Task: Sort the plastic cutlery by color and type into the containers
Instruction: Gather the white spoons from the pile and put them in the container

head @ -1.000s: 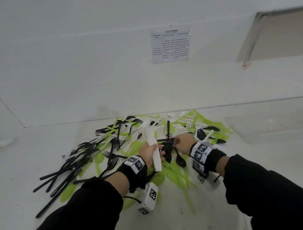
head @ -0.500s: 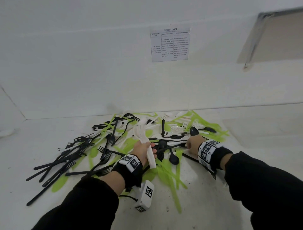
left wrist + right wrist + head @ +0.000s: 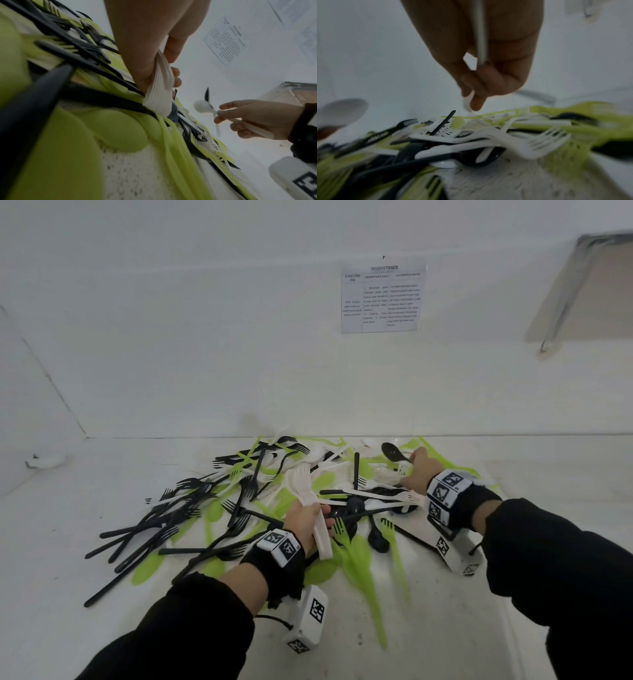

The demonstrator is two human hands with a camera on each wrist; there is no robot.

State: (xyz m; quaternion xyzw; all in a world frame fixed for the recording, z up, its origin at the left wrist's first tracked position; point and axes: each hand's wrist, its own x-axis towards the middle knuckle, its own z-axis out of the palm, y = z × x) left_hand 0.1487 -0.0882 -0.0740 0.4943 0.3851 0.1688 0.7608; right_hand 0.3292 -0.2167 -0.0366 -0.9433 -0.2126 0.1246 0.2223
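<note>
Stack of white forks gripped in the left hand, handles nested together, tines pointing up and away, lower ends just above the pile; in the left wrist view, fingers curled round the ribbed white handles. White spoon pinched in the right hand, handle running through the curled fingers, bowl raised clear of the heap. Black spoon poking up beside the right hand in the head view; held or merely resting there, cannot tell. Below and between both hands, mixed pile of cutlery: white forks and spoons tangled with black ones at the middle, black forks fanned out to the left, lime-green pieces underneath and trailing toward the near edge. All lying on the white table, speckled with dark marks. Behind, a white wall with a printed sheet stuck on it. Black sleeves and marker-tagged wristbands on both forearms, a small white tagged box hanging below the left wrist.
</note>
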